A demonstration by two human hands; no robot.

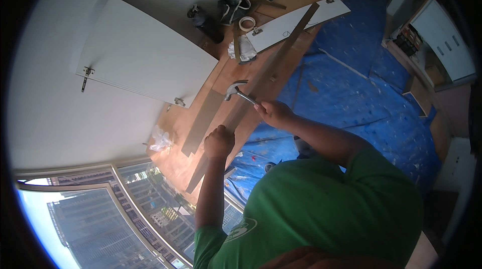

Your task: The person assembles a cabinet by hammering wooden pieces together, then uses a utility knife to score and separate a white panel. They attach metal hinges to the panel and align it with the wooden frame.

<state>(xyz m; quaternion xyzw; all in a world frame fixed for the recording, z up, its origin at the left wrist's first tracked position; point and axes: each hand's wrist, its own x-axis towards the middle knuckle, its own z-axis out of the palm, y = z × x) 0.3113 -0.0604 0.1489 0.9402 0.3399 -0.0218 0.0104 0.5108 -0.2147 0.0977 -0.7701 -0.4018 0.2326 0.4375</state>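
My right hand [273,114] is closed round the handle of a claw hammer [236,89], whose metal head hangs above a long, narrow grey-brown wooden strip [271,68]. That strip lies slantwise along the wooden worktable [246,131]. Lower down its length, my left hand [219,141] is closed over it; the fingers' undersides are hidden, so a small item in them would not show. Beside the strip, toward the wall, lies a shorter, wider board [205,121] of similar colour.
A white door panel [145,53] with hinges leans on the wall. Farther along are a white hinged board [276,33], masking tape [247,24], a dark bottle [205,23] and a bag [233,0]. Blue sheeting [346,98] covers the floor right; a window [100,214] is lower left.
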